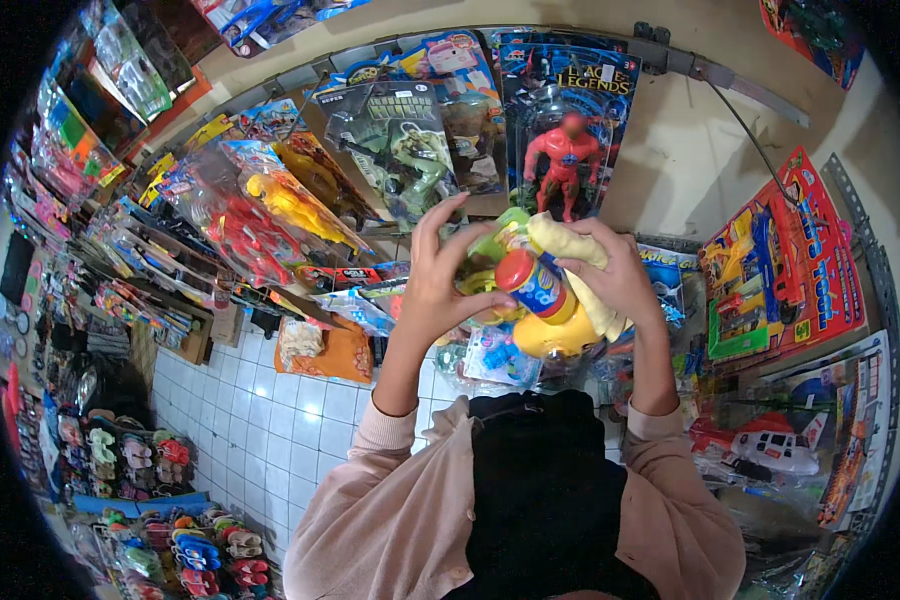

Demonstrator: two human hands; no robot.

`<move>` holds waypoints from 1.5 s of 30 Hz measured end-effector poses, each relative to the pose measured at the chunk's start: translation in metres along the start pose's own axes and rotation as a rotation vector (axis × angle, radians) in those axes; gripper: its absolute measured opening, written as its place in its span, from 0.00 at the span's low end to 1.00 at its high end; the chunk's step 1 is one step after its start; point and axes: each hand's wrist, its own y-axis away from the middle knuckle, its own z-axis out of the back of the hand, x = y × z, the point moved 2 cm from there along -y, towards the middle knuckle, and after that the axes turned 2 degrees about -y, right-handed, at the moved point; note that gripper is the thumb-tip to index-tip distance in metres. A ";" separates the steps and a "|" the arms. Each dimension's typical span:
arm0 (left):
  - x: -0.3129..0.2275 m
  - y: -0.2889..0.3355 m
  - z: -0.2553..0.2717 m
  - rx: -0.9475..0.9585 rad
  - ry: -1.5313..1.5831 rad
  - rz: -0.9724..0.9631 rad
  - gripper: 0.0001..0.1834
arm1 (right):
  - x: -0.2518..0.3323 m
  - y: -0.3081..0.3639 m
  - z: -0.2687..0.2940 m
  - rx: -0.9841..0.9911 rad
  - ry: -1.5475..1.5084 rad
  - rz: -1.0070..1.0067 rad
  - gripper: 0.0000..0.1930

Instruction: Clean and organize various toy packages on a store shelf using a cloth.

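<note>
A small bottle (540,285) with a red cap and a blue and yellow label is tilted between my hands. My left hand (438,272) curves around its cap side, thumb against the cap and the upper fingers spread. Green and yellow plastic parts (508,228) lie behind the bottle, partly hidden by my fingers. My right hand (622,275) grips a folded pale yellow cloth (568,240), which hangs down along the bottle's right side. Below the bottle is a rounded yellow piece (550,338); whether it is joined to the bottle, I cannot tell.
Carded toys hang ahead, including a red figure (565,165) and a green figure (420,165). At right hang a red tool-set card (795,265) and a toy helicopter (778,442). Sandals (198,550) fill racks at lower left. An orange bag (325,350) rests near the tiled floor (270,400).
</note>
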 end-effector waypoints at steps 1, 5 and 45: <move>0.002 0.001 -0.001 -0.025 0.195 0.178 0.48 | 0.000 -0.003 0.002 -0.007 -0.002 0.001 0.17; 0.001 0.005 -0.005 0.239 0.537 0.399 0.55 | 0.015 -0.014 0.005 0.214 -0.003 0.058 0.19; -0.025 0.037 -0.040 -0.197 0.593 0.755 0.15 | 0.005 0.013 -0.052 -0.513 0.309 0.187 0.11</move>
